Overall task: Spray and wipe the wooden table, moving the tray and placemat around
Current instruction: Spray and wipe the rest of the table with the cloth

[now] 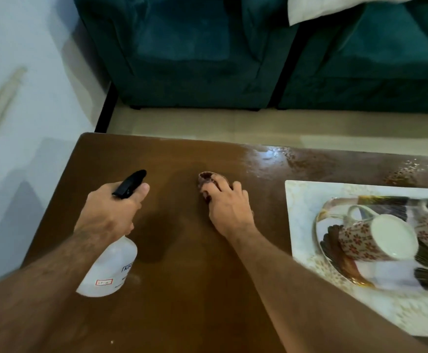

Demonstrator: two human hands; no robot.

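My left hand (111, 210) grips the neck of a white spray bottle (111, 266) with a black nozzle, held over the left part of the wooden table (182, 289). My right hand (226, 202) presses a small brown cloth (205, 179) onto the table's middle, fingers curled over it. To the right lies a white patterned placemat (302, 200) carrying a tray (335, 263) with patterned mugs (375, 238) lying on their sides. Wet spray droplets (296, 159) shine along the table's far edge.
A dark green sofa (207, 52) stands beyond the table, with a strip of beige floor (233, 123) between them. A white wall (16, 98) runs along the left. A white cushion (322, 8) rests on the sofa at top right.
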